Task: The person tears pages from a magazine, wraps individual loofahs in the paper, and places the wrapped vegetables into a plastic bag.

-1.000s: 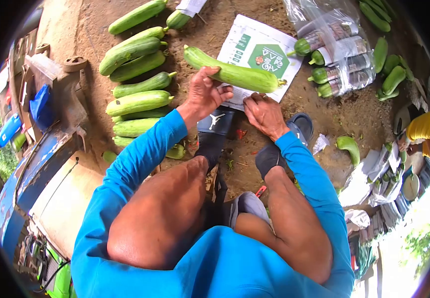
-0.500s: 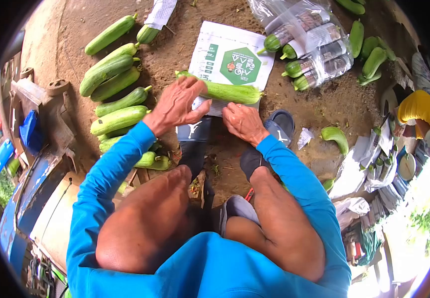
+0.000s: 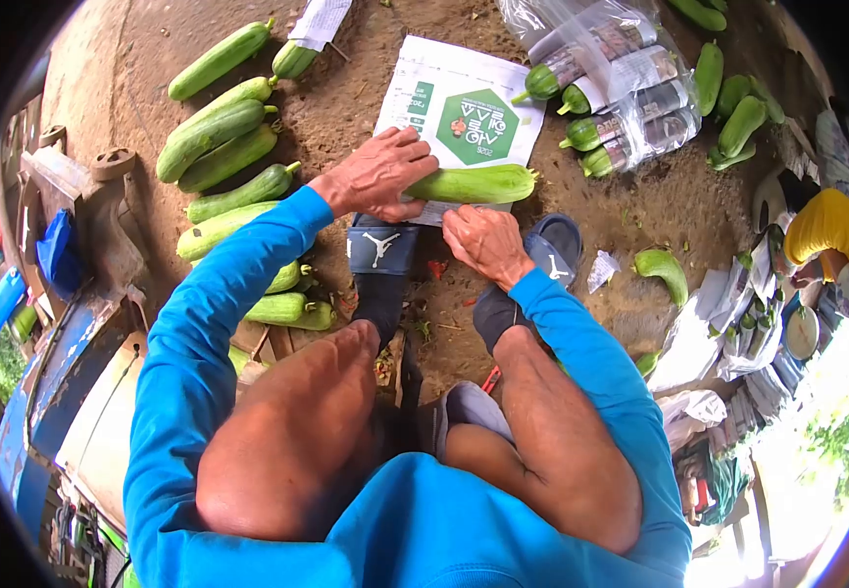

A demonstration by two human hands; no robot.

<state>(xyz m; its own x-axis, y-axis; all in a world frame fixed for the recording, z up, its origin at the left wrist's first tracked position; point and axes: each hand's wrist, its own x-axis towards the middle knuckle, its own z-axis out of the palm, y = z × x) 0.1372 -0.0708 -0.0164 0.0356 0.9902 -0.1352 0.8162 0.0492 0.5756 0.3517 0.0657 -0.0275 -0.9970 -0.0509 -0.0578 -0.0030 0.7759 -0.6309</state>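
A long green gourd point(image 3: 478, 184) lies crosswise on the near part of a printed paper sheet point(image 3: 415, 93) with a green hexagon on it. My left hand point(image 3: 377, 176) is closed over the gourd's left end and hides it; the thumb points down near the paper's near edge. Just below the gourd, my right hand point(image 3: 488, 243) has its fingers bent and pressed together at that same near edge of the paper. Part of the edge is hidden under these fingers.
Several unwrapped gourds point(image 3: 219, 137) lie in a row at left, near one partly paper-wrapped gourd point(image 3: 294, 59). A clear plastic bag point(image 3: 630, 98) of wrapped gourds lies at upper right, with loose gourds point(image 3: 741, 125) beyond. Sandals point(image 3: 382, 249) frame the paper's near side. A person in yellow point(image 3: 833, 230) is at right.
My left hand has moved right and closed down over the gourd's end. The gourd has shifted slightly right, past the paper's side. My right hand has moved little.
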